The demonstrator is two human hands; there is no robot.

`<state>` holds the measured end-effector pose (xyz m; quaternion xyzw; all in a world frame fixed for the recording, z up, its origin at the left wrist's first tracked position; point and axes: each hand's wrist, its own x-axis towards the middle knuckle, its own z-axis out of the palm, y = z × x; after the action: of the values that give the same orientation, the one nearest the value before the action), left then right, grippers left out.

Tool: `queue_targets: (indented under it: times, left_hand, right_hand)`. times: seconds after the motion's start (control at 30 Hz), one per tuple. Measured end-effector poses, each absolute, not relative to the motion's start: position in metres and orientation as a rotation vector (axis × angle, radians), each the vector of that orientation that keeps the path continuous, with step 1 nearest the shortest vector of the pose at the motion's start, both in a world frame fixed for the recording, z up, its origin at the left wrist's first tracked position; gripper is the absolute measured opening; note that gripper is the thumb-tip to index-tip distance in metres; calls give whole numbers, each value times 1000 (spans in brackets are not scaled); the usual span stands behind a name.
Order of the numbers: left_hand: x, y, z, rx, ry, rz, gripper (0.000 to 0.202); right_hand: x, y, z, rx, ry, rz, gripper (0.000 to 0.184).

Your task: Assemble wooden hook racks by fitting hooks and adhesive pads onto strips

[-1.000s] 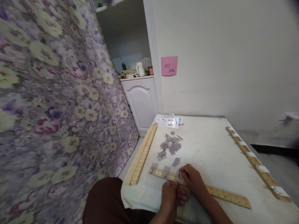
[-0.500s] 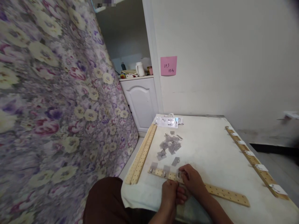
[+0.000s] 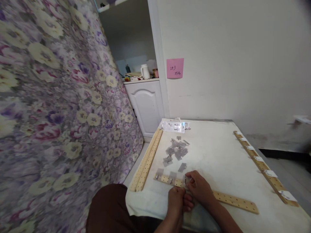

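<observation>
A narrow wooden strip with rows of holes [image 3: 235, 201] lies aslant on the table in front of me. My left hand [image 3: 178, 200] is closed at its near edge, fingers curled; the fingertips are partly hidden. My right hand [image 3: 200, 187] pinches a small clear plastic piece with a metal fitting [image 3: 185, 180] at the strip's far edge. To the left, two similar pieces, one clear plastic piece [image 3: 172, 177] and another clear plastic piece [image 3: 159, 173], stand along the same strip. A loose plastic piece [image 3: 182, 167] lies just beyond it.
Several clear plastic pieces [image 3: 178, 149] lie heaped farther back. Two holed wooden strips [image 3: 148, 161] run along the left edge. A strip [image 3: 270, 180] with several white round pieces lies at the right. Clear packaging [image 3: 173, 127] sits at the back, near the wall [image 3: 218, 64].
Almost nothing differs. The view has shifted slightly, and both hands stay at the same spot on the strip with the plastic piece between the right fingers.
</observation>
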<state>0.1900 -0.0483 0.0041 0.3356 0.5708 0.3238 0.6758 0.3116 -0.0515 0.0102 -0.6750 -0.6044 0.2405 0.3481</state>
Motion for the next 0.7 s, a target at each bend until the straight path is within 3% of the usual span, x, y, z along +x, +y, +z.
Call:
queue_targets:
  times: [0.7]
  left_hand:
    - [190, -47, 3, 804, 1309, 719, 19]
  right_hand:
    - [309, -52, 10, -1756, -1572, 576, 27]
